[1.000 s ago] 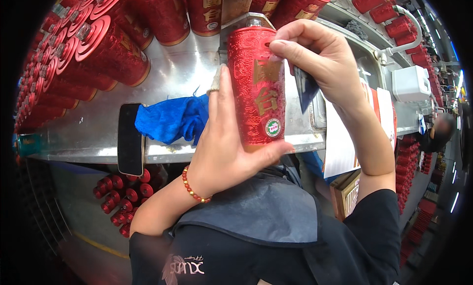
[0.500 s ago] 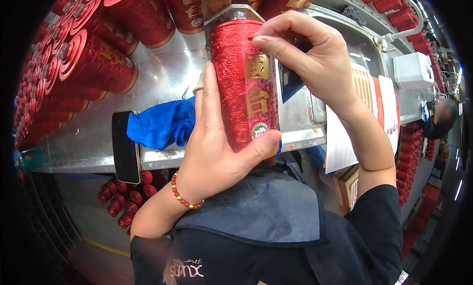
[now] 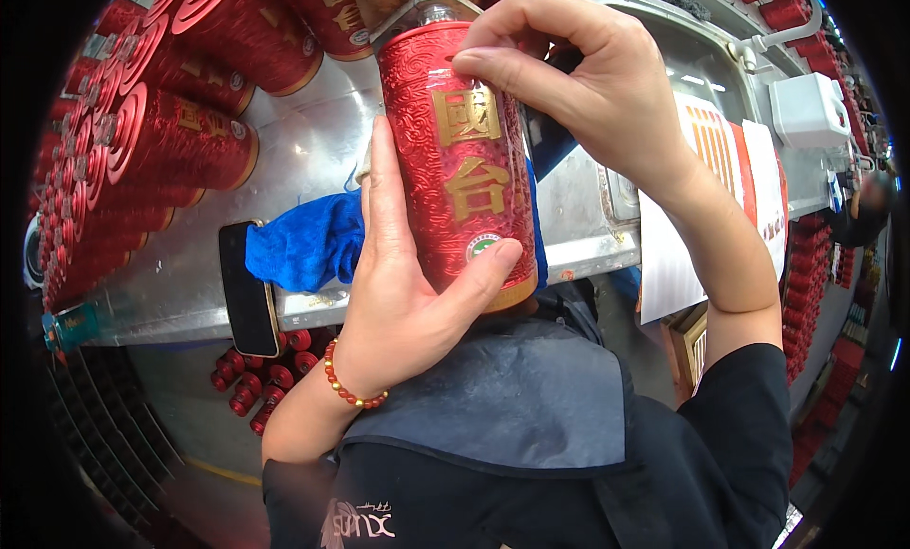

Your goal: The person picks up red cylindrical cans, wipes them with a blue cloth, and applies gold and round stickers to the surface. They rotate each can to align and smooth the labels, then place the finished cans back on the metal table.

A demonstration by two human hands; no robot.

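Observation:
A red embossed bottle [image 3: 415,160] with large gold characters and a gold base rim lies tilted, its clear neck pointing away from me. My left hand [image 3: 398,288] cradles it from the left side, the fingers along its flank and the thumb across its lower front. A round green-and-white sticker [image 3: 482,247] shows partly beside that thumb. My right hand [image 3: 592,89] is closed in a pinch at the bottle's upper front, thumb and forefinger touching the surface above the characters. Whatever lies between those fingertips is too small to make out.
Rows of similar red bottles [image 3: 180,141] stand on the metal bench [image 3: 318,108] at left. A blue cloth [image 3: 301,246] and a black phone [image 3: 248,293] lie near its front edge. To the right are striped papers [image 3: 675,255], a sink [image 3: 706,70] and a white jug [image 3: 804,111].
The bottle has shifted left and slightly away, turning so its gold characters face me more fully. Both hands have moved with it, the right one still pinching at the upper front.

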